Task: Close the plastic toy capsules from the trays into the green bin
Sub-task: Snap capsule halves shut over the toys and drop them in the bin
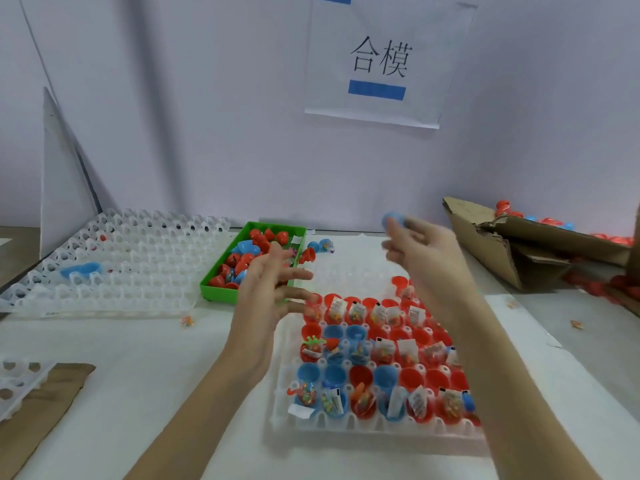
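**Blue capsule raised in right hand above the tray**

Right hand (420, 251) lifted over the far side of the near tray (374, 434), fingertips pinching a blue capsule (393, 220) at the top; motion-blurred, so cannot tell whether the capsule is fully closed. Left hand (273, 292) held up between the green bin and the near tray, fingers spread and fairly straight, gripping nothing.

Near tray at the front middle of the bench (138, 375), translucent white, its front rows filled with open red and blue capsule halves (374, 375), many holding small toys and paper slips; far rows of that tray bare. Green bin (221, 289) just beyond the tray's far-left corner, toward the back of the bench, loaded with red and blue capsules (242, 258). Two more capsules, one red and one blue (320, 245), lying on the bench just beside the bin's right wall.

Second white tray (114, 268) at the back-left of the bench, mostly vacant, with a blue piece (81, 270) resting on it. Corner of a third tray (17, 382) at the left edge, over a brown cardboard sheet (45, 410). Torn cardboard box (519, 244) at the back-right, red and blue capsules behind it. Paper sign (384, 60) with blue tape on the wall.
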Demonstrator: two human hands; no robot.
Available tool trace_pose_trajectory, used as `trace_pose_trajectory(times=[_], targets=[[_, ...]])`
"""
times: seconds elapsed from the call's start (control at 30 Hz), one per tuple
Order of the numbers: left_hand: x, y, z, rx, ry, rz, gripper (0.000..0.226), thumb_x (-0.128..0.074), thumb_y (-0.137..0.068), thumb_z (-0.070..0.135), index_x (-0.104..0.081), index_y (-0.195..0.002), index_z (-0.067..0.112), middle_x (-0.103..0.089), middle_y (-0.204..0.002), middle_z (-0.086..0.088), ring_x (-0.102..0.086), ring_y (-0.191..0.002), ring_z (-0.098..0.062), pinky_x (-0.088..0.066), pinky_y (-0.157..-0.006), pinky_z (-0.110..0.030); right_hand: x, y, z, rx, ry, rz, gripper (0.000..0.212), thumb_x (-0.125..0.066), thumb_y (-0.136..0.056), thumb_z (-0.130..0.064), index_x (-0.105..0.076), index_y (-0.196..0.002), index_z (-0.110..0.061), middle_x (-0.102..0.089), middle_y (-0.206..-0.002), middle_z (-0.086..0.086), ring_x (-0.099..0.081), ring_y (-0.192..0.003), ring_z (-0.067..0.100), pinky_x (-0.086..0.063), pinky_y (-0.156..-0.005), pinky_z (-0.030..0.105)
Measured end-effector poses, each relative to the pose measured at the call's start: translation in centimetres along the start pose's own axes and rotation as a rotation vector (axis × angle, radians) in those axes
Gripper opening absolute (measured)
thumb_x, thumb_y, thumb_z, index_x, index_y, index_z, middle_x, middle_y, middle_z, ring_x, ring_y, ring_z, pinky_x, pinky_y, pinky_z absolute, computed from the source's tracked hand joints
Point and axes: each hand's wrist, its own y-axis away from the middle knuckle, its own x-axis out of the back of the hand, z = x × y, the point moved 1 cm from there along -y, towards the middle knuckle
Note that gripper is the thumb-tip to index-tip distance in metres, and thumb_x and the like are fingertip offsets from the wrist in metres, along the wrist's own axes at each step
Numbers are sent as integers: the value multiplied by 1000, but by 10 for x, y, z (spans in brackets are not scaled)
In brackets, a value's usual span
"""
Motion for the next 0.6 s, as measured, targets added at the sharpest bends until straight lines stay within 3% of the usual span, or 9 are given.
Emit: trace_pose_trajectory(times=[0.07, 0.1, 0.13, 0.2, 0.27, 0.37, 0.47, 0.6], targets=[[9, -4, 2, -40, 39, 89, 43, -54, -101, 52, -69, -107, 13, -74, -81, -5, -68, -62, -19, -57, -54, -28, 31, -33, -32, 4, -645, 203, 40, -63, -100, -29, -56, -128, -2, -67, -119, 16, -73, -101, 18, -61, -86, 26], [11, -4, 2, -49, 48, 115, 40, -54, -103, 49, -72, -99, 13, -72, -77, -5, -66, -59, -17, -55, -52, -27, 44, -49, -40, -14, -812, 267, 49, -64, -98, -33, -48, -133, -2, -64, -124, 20, -74, -104, 23, -61, -88, 30], [12, -4, 2, -49, 52, 125, 41, -54, -104, 47, -75, -90, 14, -70, -74, -6, -64, -57, -16, -54, -51, -26, 51, -57, -44, -47, -812, 301, 54, -64, -97, -38, -44, -134, -3, -64, -124, 20, -75, -103, 24, -62, -85, 31], [10, -3, 2, -36, 38, 114, 45, -55, -104, 47, -77, -80, 15, -69, -72, -7, -62, -56, -16, -53, -51, -26, 53, -59, -32, -145, -485, 311, 52, -57, -101, -41, -45, -135, -3, -71, -111, 14, -76, -92, 20, -63, -77, 28], [8, -1, 3, -39, 8, 87, 48, -55, -103, 47, -77, -76, 15, -68, -71, -7, -61, -56, -16, -52, -52, -27, 51, -49, -7, -130, -145, 224, 46, -54, -105, -32, -47, -139, -2, -72, -104, 11, -74, -85, 17, -61, -73, 24], [5, 1, 4, -55, 0, 50, 48, -54, -104, 45, -76, -74, 14, -66, -70, -7, -60, -57, -16, -52, -52, -26, 50, -25, 26, -69, 224, 92, 25, -56, -104, -16, -67, -123, -3, -73, -98, 11, -72, -74, 11, -58, -66, 20], [4, 3, 6, -71, -9, 30, 49, -54, -105, 43, -75, -71, 15, -65, -67, -8, -59, -56, -16, -51, -51, -25, 39, -5, 43, -91, 332, -21, 20, -55, -105, -11, -75, -105, -10, -74, -91, 11, -69, -67, 11, -56, -61, 21], [6, 2, 6, -71, -23, 28, 50, -54, -105, 43, -75, -70, 14, -64, -65, -9, -58, -55, -16, -50, -49, -24, 27, 5, 44, -54, 460, -81, 23, -54, -106, -13, -76, -100, -14, -75, -84, 5, -70, -65, 14, -56, -59, 20]])
